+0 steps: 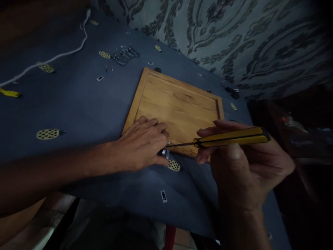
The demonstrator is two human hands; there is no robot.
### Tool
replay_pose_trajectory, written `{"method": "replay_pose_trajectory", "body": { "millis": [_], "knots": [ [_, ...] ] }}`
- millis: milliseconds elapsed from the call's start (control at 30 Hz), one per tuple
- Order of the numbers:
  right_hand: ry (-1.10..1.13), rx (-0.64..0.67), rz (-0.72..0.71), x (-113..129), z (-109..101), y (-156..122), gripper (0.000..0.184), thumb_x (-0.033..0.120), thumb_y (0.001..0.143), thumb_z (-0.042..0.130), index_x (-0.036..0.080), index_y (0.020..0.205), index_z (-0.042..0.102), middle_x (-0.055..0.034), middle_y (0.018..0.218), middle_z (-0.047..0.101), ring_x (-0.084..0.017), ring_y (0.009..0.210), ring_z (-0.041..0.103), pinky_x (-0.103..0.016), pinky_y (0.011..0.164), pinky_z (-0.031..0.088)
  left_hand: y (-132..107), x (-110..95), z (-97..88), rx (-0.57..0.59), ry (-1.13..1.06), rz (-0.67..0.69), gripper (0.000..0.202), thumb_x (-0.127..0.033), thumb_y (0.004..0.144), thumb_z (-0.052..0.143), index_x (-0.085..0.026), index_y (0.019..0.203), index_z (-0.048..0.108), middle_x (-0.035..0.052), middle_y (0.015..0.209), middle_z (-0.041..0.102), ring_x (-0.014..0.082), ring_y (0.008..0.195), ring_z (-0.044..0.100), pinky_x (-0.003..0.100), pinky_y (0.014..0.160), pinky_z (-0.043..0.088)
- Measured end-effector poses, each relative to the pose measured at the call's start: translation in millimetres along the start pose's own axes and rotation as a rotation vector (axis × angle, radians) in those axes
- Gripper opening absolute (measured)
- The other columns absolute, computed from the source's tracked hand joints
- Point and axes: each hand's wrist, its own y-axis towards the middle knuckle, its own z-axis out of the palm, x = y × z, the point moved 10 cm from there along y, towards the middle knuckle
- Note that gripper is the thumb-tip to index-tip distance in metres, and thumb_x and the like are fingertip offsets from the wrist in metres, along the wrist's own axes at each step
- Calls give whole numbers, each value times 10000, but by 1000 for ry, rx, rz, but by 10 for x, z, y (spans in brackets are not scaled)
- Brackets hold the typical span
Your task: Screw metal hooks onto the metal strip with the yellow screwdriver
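Note:
A wooden cabinet door [179,100] with a raised frame lies flat on a dark blue cloth. My left hand [145,144] rests over its near edge, fingers curled on the wood and thumb below. Between that thumb and the fingers a small shiny metal hinge [165,152] shows at the door's edge, partly hidden by the hand. My right hand [244,163] is closed around the yellow and black handle of a screwdriver [231,137]. The screwdriver's thin shaft points left, and its tip reaches the hinge beside my left fingers.
Several metal hinges [126,55] lie in a heap behind the door, with small screws [108,69] nearby. A white cable [59,55] and a yellow object [9,93] are at left. A small black object [231,92] lies by the patterned wall [208,27].

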Motion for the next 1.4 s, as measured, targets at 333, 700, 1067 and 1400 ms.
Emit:
{"method": "replay_pose_trajectory", "body": {
  "millis": [333, 700, 1067, 1400],
  "knots": [
    [-43, 37, -23, 53, 24, 13, 108, 320, 889, 803, 236, 957, 807, -33, 973, 805, -121, 452, 638, -303, 454, 584, -4, -18, -18, 17, 4, 3, 514, -594, 863, 759, -167, 1146, 717, 75, 1065, 646, 263, 1053, 593, 369, 949, 391],
    [48, 35, 6, 4, 36, 6, 251, 366, 896, 791, 264, 1125, 787, -36, 944, 813, -156, 490, 663, -328, 465, 594, 13, -22, -30, 25, -16, -3, 484, -574, 864, 769, -150, 1093, 722, 79, 1079, 658, 262, 1047, 596, 373, 930, 390],
    [18, 9, -1, 35, 7, 6, 120, 313, 862, 829, 234, 943, 792, -33, 929, 807, -123, 433, 629, -323, 454, 603, 0, -13, -9, 17, -6, 1, 497, -592, 857, 765, -152, 1084, 711, 88, 1086, 662, 279, 1073, 606, 386, 957, 400],
    [11, 43, -34, 53, 15, -1, 149, 285, 897, 801, 250, 1041, 821, -25, 963, 809, -113, 494, 664, -298, 533, 621, 15, -9, -1, 53, 4, -22, 520, -611, 852, 760, -145, 1076, 707, 88, 1074, 654, 292, 1074, 606, 402, 952, 405]
  ]
}}
